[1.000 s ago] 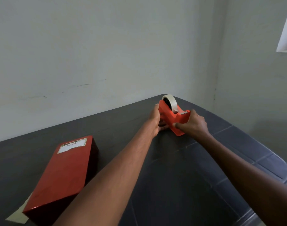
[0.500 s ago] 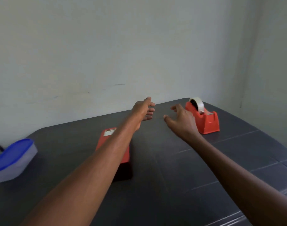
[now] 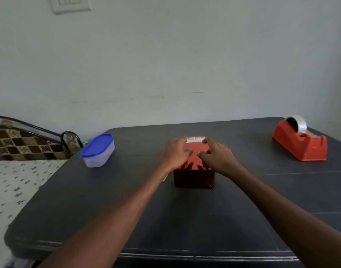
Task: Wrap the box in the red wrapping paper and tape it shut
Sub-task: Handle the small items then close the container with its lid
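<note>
A box wrapped in shiny red paper (image 3: 194, 176) lies in the middle of the dark table (image 3: 127, 209), with a white label (image 3: 194, 140) at its far end. My left hand (image 3: 175, 154) lies over the box's left top edge, fingers spread and thumb pointing right. Over the right top edge, my right hand (image 3: 217, 157) does the same with its thumb pointing left. Whether the fingers press the paper or hover just above it is unclear. An orange-red tape dispenser (image 3: 299, 146) with a roll of clear tape (image 3: 298, 124) stands at the far right.
A plastic container with a blue lid (image 3: 98, 149) sits near the table's far left corner. A pale scrap (image 3: 164, 178) peeks out beside the box's left side. A bed with a patterned sheet (image 3: 14, 182) adjoins the table's left edge. The wall runs right behind.
Both hands let go of the tape dispenser, swung left and came down onto the red box. The view turned left, so the dispenser now sits at the right.
</note>
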`<action>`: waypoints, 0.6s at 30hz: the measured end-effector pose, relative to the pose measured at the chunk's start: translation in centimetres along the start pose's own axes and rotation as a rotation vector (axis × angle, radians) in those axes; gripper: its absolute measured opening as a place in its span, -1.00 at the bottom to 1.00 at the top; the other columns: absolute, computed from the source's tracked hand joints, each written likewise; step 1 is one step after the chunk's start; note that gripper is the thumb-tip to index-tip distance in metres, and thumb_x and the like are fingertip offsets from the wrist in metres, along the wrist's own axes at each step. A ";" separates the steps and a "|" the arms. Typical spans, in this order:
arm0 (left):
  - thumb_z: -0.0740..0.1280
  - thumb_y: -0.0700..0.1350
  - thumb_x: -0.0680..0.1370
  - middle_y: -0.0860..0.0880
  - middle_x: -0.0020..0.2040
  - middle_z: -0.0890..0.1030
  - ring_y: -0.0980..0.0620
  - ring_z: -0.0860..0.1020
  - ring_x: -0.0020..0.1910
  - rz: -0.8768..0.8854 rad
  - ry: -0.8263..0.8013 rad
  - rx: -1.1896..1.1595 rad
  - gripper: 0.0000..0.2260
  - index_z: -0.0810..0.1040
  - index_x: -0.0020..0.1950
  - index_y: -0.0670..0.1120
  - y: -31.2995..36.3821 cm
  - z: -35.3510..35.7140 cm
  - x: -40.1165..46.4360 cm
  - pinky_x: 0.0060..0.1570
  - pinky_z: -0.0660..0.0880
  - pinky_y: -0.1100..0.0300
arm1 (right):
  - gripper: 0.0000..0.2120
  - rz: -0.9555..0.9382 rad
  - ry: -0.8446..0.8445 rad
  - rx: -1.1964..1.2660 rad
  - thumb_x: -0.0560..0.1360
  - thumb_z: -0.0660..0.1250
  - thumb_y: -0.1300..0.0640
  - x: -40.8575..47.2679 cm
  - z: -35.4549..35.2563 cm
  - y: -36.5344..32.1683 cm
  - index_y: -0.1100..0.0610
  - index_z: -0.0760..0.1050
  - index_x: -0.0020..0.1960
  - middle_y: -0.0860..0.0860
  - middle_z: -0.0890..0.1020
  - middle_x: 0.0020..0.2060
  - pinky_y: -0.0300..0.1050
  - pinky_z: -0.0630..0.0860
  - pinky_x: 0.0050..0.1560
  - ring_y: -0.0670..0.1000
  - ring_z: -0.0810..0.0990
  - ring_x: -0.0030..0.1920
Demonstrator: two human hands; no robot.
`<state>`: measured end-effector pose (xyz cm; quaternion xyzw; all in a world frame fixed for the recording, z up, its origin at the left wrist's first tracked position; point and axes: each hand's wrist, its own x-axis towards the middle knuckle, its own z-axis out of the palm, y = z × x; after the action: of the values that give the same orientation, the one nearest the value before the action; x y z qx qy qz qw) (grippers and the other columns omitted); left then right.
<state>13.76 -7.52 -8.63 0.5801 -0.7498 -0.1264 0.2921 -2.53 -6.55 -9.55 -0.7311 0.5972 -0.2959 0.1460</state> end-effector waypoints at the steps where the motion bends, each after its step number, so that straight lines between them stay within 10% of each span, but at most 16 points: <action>1: 0.32 -0.05 0.62 -0.16 0.29 0.52 -0.12 0.51 0.27 0.005 -0.020 0.009 -0.59 0.44 0.43 -0.19 -0.3 0.5 -0.4 0.20 0.41 0.12 | -0.52 0.003 -0.010 -0.027 0.59 0.27 0.03 0.0 0.4 0.0 0.20 0.35 0.45 0.11 0.65 -0.02 0.01 0.49 0.04 0.13 0.60 0.04; 8: 0.19 -0.02 0.67 -0.15 0.39 0.39 -0.13 0.37 0.38 -0.023 -0.043 -0.008 -0.61 0.39 0.41 -0.24 -1.8 2.8 -0.8 0.28 0.30 0.11 | -0.84 -0.017 -0.065 -0.080 0.65 0.16 0.04 0.0 2.4 0.8 0.14 0.34 0.06 0.10 0.46 0.06 -0.04 0.25 -0.06 0.12 0.43 -0.02; 18: 0.06 0.10 0.69 -0.21 0.55 0.19 -0.22 0.27 0.49 -0.083 -0.068 0.034 -0.43 0.10 0.60 -0.19 -4.4 5.3 6.4 0.43 0.29 -0.14 | -0.70 -0.072 -0.086 -0.068 0.69 0.05 0.04 7.0 3.8 3.1 0.18 0.26 0.34 0.22 0.31 0.45 -0.03 0.31 0.03 0.18 0.49 0.16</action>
<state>13.15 -15.63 -13.30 0.6111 -0.7366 -0.1452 0.2509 -1.87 -14.58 -12.42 -0.7686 0.5735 -0.2486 0.1360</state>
